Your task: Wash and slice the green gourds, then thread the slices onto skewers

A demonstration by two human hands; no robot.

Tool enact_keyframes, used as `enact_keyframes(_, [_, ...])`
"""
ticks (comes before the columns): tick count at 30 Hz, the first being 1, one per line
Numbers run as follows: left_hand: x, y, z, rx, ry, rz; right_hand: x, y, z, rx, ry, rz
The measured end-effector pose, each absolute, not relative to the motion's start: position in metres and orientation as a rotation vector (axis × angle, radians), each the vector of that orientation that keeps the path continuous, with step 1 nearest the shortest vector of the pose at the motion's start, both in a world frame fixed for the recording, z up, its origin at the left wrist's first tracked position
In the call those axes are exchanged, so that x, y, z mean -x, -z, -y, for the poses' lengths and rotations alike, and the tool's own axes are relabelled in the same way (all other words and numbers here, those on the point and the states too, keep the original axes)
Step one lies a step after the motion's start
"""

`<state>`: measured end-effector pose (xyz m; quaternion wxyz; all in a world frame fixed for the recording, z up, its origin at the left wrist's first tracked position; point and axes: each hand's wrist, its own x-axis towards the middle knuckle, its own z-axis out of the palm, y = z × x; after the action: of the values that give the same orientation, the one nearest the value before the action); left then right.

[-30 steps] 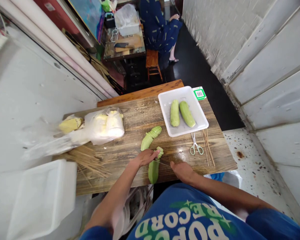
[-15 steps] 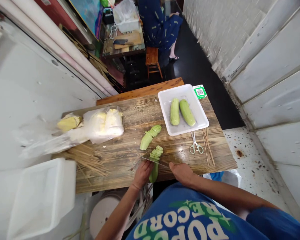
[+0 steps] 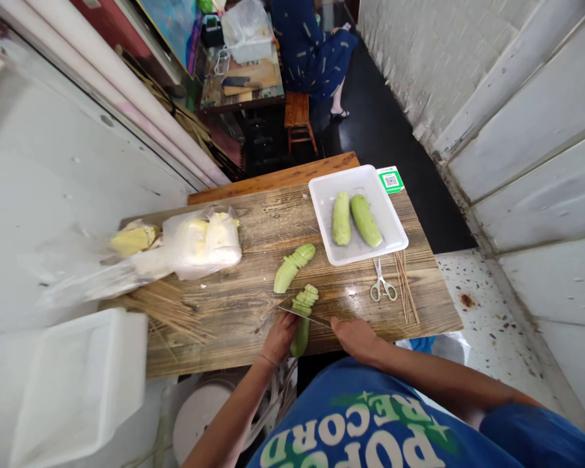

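My right hand (image 3: pixel 355 337) is closed round the handle of a knife (image 3: pixel 316 319), whose blade lies across a partly sliced green zucchini (image 3: pixel 300 337) near the table's front edge. Against the left side of that zucchini, my left hand (image 3: pixel 281 336) grips it with bent fingers close to the blade. Cut slices (image 3: pixel 306 297) stay lined up at its far end. Just beyond lies a second piece of zucchini (image 3: pixel 292 268), sliced along its far half. Two whole zucchinis (image 3: pixel 341 219) rest in a white plastic tray (image 3: pixel 322 192) at the back right.
Scissors (image 3: pixel 383 284) and several thin wooden skewers (image 3: pixel 406 289) lie right of the knife. More skewers (image 3: pixel 173 311) and a plastic bag with pale yellow contents (image 3: pixel 202 240) are on the left. A white bin (image 3: pixel 78 383) stands front left. A seated person (image 3: pixel 312 52) is beyond the table.
Both hands, the knife and the zucchini stay almost in place. The whole view has shifted very slightly.
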<state>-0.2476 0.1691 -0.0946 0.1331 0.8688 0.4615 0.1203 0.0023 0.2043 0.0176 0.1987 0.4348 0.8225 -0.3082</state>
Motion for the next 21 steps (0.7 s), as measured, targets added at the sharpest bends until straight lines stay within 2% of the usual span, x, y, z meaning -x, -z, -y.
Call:
enact_keyframes(9, [0.247, 0.096, -0.168, -2.528, -0.4, -1.341, 0.004, -0.003, -0.206, -1.223, 0.857, -2.271])
enact_keyframes(21, [0.248, 0.105, -0.161, -2.588, -0.483, -1.352, -0.003, -0.015, -0.197, -1.212, 0.894, -2.318])
